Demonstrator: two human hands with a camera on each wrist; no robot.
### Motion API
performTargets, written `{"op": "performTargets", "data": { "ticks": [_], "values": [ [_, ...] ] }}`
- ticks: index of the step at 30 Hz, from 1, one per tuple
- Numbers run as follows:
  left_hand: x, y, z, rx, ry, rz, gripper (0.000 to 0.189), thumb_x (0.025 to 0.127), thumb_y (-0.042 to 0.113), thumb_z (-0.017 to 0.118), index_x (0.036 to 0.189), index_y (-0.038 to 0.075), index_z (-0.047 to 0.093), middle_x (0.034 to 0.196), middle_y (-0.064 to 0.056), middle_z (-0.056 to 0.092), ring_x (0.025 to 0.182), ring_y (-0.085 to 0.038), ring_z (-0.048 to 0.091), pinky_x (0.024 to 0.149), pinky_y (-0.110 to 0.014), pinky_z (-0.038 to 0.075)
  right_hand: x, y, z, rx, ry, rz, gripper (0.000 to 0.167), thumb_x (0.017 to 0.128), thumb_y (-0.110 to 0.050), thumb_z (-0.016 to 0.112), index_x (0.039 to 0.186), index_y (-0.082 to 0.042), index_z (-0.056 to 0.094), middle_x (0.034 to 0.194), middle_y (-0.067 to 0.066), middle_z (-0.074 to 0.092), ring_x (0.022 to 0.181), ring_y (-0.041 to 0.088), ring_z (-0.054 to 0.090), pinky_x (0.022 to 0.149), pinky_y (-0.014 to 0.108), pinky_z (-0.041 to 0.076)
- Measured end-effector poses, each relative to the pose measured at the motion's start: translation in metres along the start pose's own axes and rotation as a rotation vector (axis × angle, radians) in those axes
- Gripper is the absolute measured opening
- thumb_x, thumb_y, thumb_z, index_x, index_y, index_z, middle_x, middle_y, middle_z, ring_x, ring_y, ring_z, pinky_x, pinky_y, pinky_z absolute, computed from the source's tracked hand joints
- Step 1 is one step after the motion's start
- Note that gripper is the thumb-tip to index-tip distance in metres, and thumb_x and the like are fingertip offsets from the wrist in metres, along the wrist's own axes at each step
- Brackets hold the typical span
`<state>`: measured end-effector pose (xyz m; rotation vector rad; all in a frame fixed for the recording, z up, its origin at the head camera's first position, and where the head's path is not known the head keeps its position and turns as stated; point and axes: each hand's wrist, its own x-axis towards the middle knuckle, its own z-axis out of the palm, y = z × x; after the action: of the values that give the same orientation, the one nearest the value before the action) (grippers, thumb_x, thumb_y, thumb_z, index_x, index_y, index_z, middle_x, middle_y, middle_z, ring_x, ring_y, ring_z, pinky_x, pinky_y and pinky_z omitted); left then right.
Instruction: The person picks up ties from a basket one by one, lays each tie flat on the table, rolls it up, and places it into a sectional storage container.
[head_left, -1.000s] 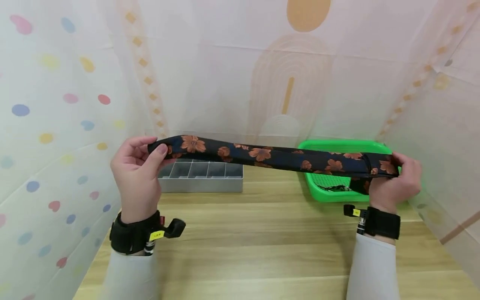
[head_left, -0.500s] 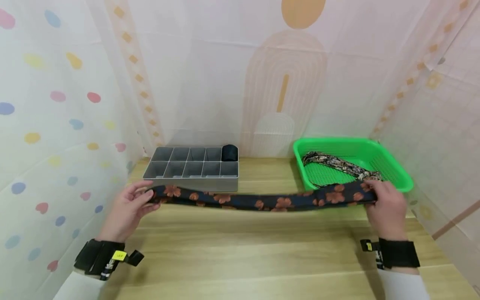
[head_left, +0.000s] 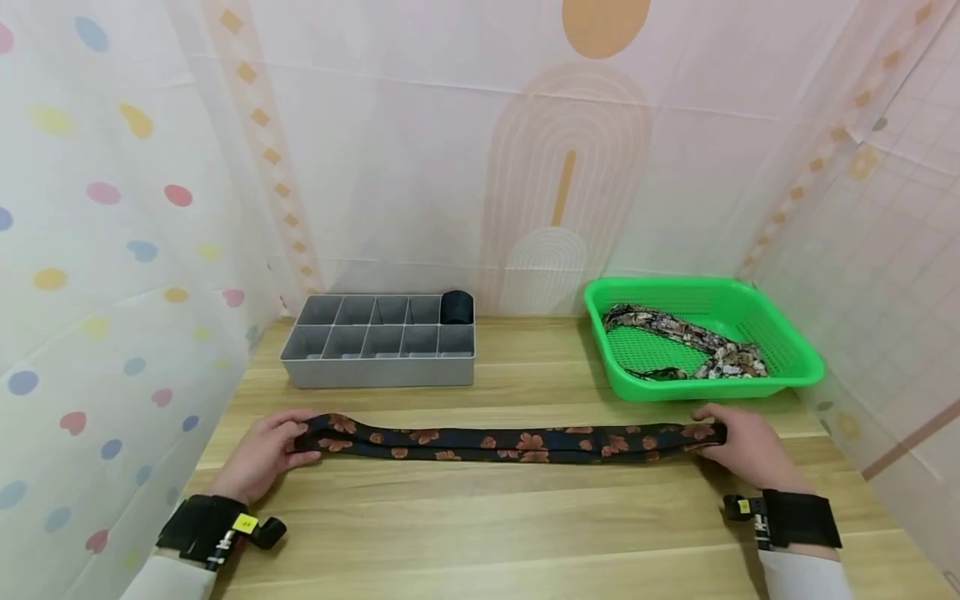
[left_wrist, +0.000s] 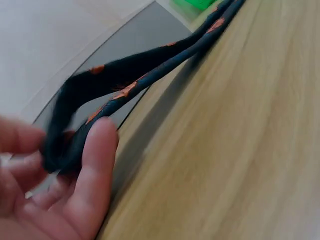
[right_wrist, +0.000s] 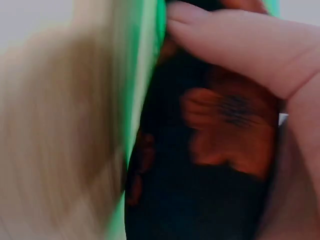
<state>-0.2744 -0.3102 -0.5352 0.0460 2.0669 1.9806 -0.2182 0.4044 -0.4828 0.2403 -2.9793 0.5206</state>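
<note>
A dark necktie point(head_left: 510, 444) with orange-brown flowers stretches from hand to hand, low over the wooden table, folded lengthwise in layers. My left hand point(head_left: 264, 450) pinches its left end between thumb and fingers. In the left wrist view the tie point(left_wrist: 135, 82) makes a loop at that end, its two layers apart. Its right end is in the grip of my right hand point(head_left: 750, 446). The right wrist view shows the thumb point(right_wrist: 225, 42) lying across the flowered cloth point(right_wrist: 200, 130); the other fingers are mostly hidden there.
Behind the tie at left stands a grey divided box point(head_left: 378, 372), with a dark rolled item point(head_left: 457, 307) in its back right compartment. A green basket point(head_left: 795, 367) at back right holds a patterned tie point(head_left: 675, 327). Curtains point(head_left: 412, 167) enclose the back and sides.
Both hands have come down and nearer, bringing the tie from in front of the box and basket to low over the table. The box and basket are now uncovered.
</note>
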Motion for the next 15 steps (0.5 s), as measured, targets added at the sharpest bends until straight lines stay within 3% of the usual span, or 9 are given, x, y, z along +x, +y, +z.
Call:
{"op": "performTargets", "data": {
  "ticks": [4,9,12,15],
  "values": [
    [-0.001,0.006,0.010,0.238,0.133,-0.033,0.046,0.106,0.031,0.066,0.134,-0.005,0.059,0.115,-0.001,0.065,0.091,-0.007,0.070,0.079,-0.032,0.065,-0.007,0.017,-0.007,0.070,-0.121,0.060,0.068,0.079,-0.028,0.093,0.134,0.001,0.065,0.119,0.028,0.071,0.103,0.045,0.068,0.086,0.060,0.056],
    [-0.005,0.011,0.021,0.572,0.148,0.023,0.055,0.096,0.045,0.078,0.128,0.002,0.064,0.106,-0.010,0.072,0.079,-0.014,0.070,0.070,-0.030,0.058,-0.019,0.040,-0.012,0.267,-0.175,0.078,0.062,0.086,-0.019,0.088,0.136,0.006,0.062,0.105,0.015,0.069,0.091,0.014,0.062,0.074,0.034,0.052],
    [-0.006,0.013,0.025,0.644,0.148,0.061,0.047,0.094,0.046,0.079,0.114,0.005,0.065,0.093,-0.008,0.072,0.071,-0.017,0.067,0.065,-0.030,0.050,-0.025,0.050,-0.012,0.393,-0.140,0.081,0.054,0.091,-0.010,0.082,0.137,0.008,0.059,0.101,0.008,0.068,0.084,0.003,0.060,0.070,0.027,0.051],
    [-0.006,0.014,0.026,0.642,0.166,0.058,0.046,0.094,0.047,0.079,0.102,0.007,0.060,0.087,-0.006,0.068,0.072,-0.017,0.064,0.063,-0.030,0.045,-0.025,0.050,-0.010,0.580,-0.090,0.153,0.043,0.097,-0.005,0.074,0.137,0.004,0.060,0.098,0.005,0.067,0.083,0.004,0.067,0.073,0.026,0.059]
  ]
}}
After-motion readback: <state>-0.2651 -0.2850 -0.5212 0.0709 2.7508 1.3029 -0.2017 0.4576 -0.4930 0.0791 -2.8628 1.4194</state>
